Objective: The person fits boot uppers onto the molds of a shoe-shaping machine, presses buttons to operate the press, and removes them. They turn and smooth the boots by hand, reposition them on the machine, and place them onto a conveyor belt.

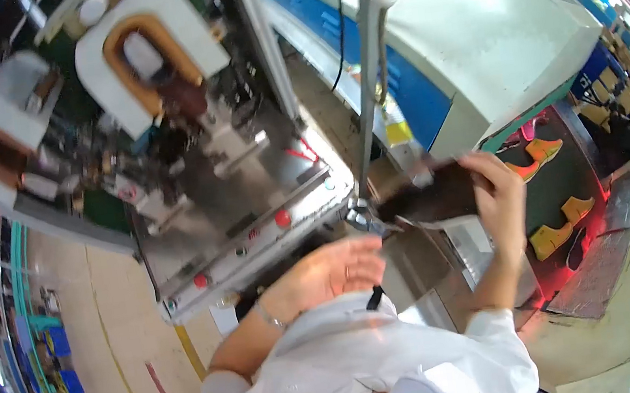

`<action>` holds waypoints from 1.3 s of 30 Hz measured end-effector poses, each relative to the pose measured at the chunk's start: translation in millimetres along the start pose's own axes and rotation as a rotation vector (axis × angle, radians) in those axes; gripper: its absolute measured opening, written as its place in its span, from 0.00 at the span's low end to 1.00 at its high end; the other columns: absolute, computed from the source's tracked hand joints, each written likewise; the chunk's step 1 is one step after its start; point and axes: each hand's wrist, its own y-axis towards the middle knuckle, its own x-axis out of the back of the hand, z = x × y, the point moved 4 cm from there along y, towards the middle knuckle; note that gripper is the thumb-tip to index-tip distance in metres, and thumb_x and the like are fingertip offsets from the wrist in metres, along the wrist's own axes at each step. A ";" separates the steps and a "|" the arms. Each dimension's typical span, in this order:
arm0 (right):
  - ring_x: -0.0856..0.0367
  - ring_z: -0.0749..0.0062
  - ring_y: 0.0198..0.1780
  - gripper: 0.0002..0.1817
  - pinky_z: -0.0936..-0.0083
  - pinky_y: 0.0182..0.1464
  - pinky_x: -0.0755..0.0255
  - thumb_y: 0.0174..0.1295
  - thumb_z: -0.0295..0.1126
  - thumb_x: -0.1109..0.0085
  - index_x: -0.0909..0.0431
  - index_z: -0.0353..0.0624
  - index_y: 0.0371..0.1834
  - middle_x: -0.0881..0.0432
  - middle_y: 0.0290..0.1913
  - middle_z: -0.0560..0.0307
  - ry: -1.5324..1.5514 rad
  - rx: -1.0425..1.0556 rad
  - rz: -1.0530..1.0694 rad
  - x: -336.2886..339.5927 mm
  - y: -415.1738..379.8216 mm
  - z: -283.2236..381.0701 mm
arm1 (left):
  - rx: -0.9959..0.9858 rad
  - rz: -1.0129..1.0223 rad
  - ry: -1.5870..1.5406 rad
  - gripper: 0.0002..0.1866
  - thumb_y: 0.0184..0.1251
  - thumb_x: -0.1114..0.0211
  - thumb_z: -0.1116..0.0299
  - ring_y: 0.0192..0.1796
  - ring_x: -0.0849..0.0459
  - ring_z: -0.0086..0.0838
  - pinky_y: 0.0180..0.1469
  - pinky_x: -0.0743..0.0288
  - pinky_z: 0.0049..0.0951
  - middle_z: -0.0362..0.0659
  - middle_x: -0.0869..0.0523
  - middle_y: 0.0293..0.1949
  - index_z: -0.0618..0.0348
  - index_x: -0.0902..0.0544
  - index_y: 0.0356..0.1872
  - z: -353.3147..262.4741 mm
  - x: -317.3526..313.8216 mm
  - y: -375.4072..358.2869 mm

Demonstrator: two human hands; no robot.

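Observation:
My right hand (497,192) is raised at the right of my body, its fingers closed on the edge of a dark brown, flexible-looking piece (446,191). Motion blurs this piece, and I cannot make out its exact kind. In front of my waist, my left hand (340,267) has its palm turned up and its fingers loosely bent and apart, with nothing in it. To the upper left stands a machine with two white arch-shaped heads lined in brown (153,51). A dark brown item (182,95) is at the nearer head.
Red buttons (283,218) line the machine's front panel. A metal post (369,94) rises between it and the white-topped cabinet (490,14). At right, yellow-orange shoe-shaped pieces (555,240) lie on a dark belt (561,188) under red light.

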 end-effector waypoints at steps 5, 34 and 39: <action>0.19 0.60 0.43 0.11 0.75 0.41 0.25 0.47 0.20 0.45 0.19 0.43 0.34 0.18 0.43 0.51 0.213 0.661 -0.099 -79.1 -8.2 88.1 | -0.570 -0.208 -0.270 0.33 0.67 0.55 0.43 0.57 0.25 0.39 0.61 0.35 0.40 0.51 0.26 0.57 0.60 0.37 0.63 -59.0 1.1 -45.7; 0.23 0.72 0.44 0.14 0.73 0.49 0.30 0.62 0.42 0.45 0.26 0.44 0.44 0.22 0.42 0.58 1.847 -0.811 1.199 -317.1 -54.7 171.0 | -1.166 -0.472 -0.064 0.25 0.67 0.46 0.58 0.44 0.21 0.29 0.47 0.26 0.29 0.45 0.20 0.44 0.67 0.33 0.57 -64.6 163.8 -228.9; 0.22 0.71 0.45 0.20 0.76 0.47 0.27 0.61 0.44 0.44 0.30 0.43 0.51 0.21 0.44 0.54 1.570 -0.619 1.144 -338.7 -29.2 138.8 | -0.784 -0.195 0.152 0.32 0.63 0.41 0.58 0.46 0.21 0.27 0.47 0.26 0.26 0.46 0.23 0.49 0.70 0.38 0.61 -83.1 82.2 -239.4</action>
